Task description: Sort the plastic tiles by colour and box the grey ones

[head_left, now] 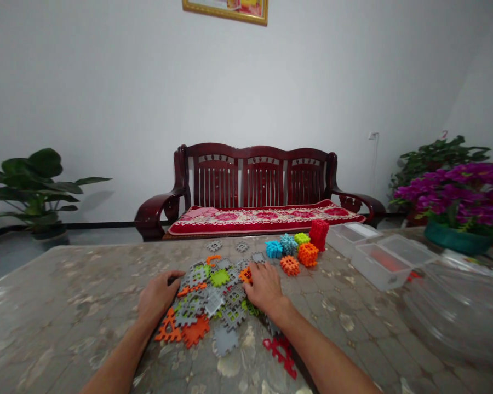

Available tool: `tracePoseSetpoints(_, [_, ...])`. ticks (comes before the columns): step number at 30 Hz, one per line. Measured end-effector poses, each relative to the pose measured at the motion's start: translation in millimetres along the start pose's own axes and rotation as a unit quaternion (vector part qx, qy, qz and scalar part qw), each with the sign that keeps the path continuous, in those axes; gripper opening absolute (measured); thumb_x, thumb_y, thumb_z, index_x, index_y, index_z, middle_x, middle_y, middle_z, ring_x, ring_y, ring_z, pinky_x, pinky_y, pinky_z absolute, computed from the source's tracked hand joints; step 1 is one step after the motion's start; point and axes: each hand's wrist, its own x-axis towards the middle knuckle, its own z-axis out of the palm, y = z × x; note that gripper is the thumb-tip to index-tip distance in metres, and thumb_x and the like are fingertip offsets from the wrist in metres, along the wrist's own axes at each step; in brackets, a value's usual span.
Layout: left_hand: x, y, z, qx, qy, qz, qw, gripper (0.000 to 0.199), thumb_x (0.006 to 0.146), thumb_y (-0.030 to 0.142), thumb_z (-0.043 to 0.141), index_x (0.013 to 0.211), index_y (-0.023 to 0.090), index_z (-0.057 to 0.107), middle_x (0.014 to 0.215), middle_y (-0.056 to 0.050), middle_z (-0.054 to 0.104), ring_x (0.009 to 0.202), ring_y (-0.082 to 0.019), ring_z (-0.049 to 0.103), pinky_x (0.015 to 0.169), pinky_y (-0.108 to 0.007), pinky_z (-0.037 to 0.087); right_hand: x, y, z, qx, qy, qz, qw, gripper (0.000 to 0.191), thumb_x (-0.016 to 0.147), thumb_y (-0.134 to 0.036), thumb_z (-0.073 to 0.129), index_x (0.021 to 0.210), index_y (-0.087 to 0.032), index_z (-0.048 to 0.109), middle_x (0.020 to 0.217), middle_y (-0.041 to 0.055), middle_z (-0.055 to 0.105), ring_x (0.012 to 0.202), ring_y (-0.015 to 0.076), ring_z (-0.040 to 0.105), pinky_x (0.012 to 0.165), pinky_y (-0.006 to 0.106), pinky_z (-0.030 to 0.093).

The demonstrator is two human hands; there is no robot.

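A loose heap of flat toothed interlocking plastic pieces lies before me, with a green square piece [219,277] near its top and a pale grey piece [214,301] below that. At the heap's left edge is my left hand [158,294], thumb and forefinger apart, with nothing visible in it. My right hand [267,287] rests on the right edge, fingers bent over the pieces and thumb apart. An orange piece [245,275] shows beside its thumb and forefinger; I cannot see a firm grip. Nearer me are a grey solid square [225,340] and a red frame piece [281,354].
Assembled blocks, including a red tower [319,235] and an orange cube [308,254], stand behind my right hand. Clear plastic boxes [381,271] and a transparent lidded container [456,312] are at the right, near purple flowers [460,189]. A wooden bench [263,175] stands beyond the table.
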Motion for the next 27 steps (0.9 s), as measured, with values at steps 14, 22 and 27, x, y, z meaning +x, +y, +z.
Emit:
tracePoseSetpoints(14, [2,-4,3.9,-0.005,0.000,0.014,1.000,0.036,0.087,0.034,0.051,0.111,0.028,0.077,0.114,-0.004,0.078,0.102,-0.028,0.071,0.082,-0.034,0.053,16,129,-67,0.016,0.188,0.207,0.960,0.050,0.091,-0.039,0.060,0.137,-0.020,0.060,0.120,0.0121,0.073,0.109,0.0260,0.067,0.090,0.033,0.047])
tracePoseSetpoints(22, [1,1,-0.1,0.003,-0.009,-0.001,1.000,0.036,0.087,0.033,0.052,0.112,0.028,0.077,0.112,-0.004,0.079,0.099,-0.027,0.072,0.080,-0.033,0.054,11,170,-69,-0.046,0.151,0.229,0.961,0.054,0.090,-0.036,0.059,0.140,-0.017,0.058,0.118,0.0156,0.074,0.106,0.0290,0.068,0.086,0.035,0.048])
tracePoseSetpoints(27, [0,1,0.6,0.003,0.000,0.010,1.000,0.036,0.088,0.033,0.051,0.111,0.027,0.077,0.115,-0.004,0.078,0.105,-0.027,0.071,0.084,-0.034,0.053,8,165,-67,-0.059,0.165,0.217,0.960,0.050,0.090,-0.036,0.059,0.136,-0.018,0.062,0.115,0.0150,0.074,0.106,0.0302,0.066,0.089,0.038,0.047])
